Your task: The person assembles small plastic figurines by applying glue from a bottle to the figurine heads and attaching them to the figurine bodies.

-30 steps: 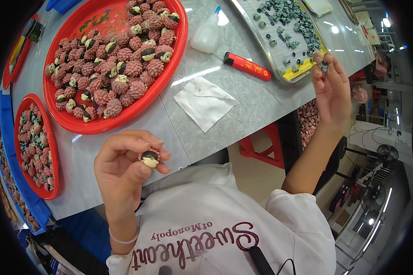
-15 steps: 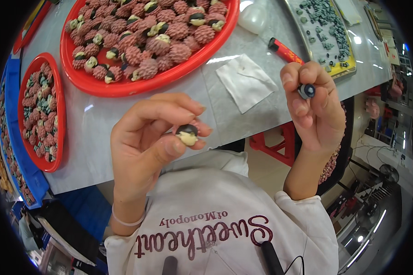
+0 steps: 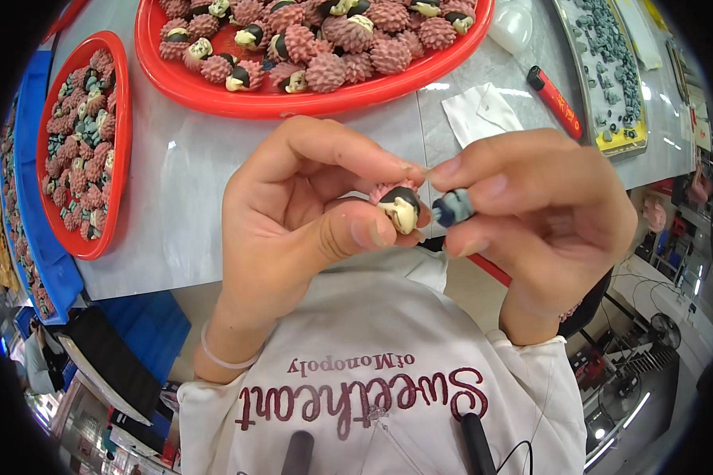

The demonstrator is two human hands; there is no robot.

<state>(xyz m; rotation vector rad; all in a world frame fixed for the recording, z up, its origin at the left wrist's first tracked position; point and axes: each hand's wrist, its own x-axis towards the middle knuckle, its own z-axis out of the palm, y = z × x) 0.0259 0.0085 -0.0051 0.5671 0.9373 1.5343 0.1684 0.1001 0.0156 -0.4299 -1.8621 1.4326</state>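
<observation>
Pink spiky figurine (image 3: 398,204) is being pinched in the left hand (image 3: 301,210). Closed on a small grey piece (image 3: 452,207), the right hand (image 3: 543,214) has been brought from the grey-piece tray (image 3: 640,146) until the two nearly touch, so joining seems imminent.

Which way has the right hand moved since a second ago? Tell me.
Yes. The right hand came away from the metal tray of grey pieces and in beside the left hand.

Grey table (image 3: 190,198) with red trays (image 3: 214,91), napkin (image 3: 479,115).
</observation>
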